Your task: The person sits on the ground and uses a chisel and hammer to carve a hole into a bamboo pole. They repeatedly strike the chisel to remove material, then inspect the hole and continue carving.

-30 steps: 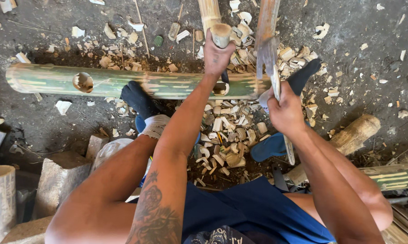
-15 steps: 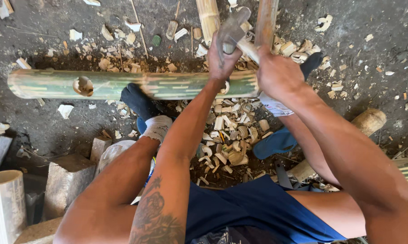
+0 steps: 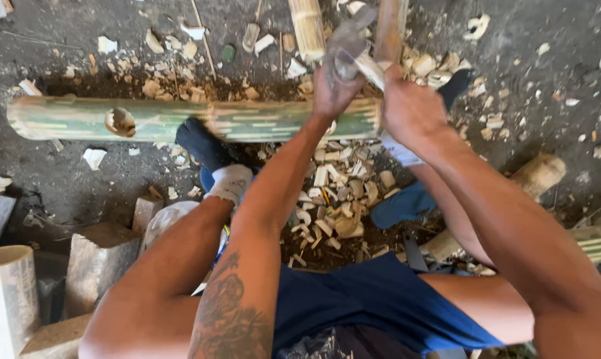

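Both my hands are busy: left hand clamps the chisel over the green bamboo pole. Right hand has its grip wrapped round the pale tool handle; wood chips lie beneath.

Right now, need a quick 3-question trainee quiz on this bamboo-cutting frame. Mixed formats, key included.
1. True or false: the green bamboo pole stands upright.
2. What does the right hand grip? A) a hammer-like tool's handle B) a wood chip C) the sock
3. Fill in: the round hole is cut near the pole's ____ end in the picture.

Key: 1 false, it lies flat on the ground. 2 A; the left hand holds a tool against the pole. 3 left.
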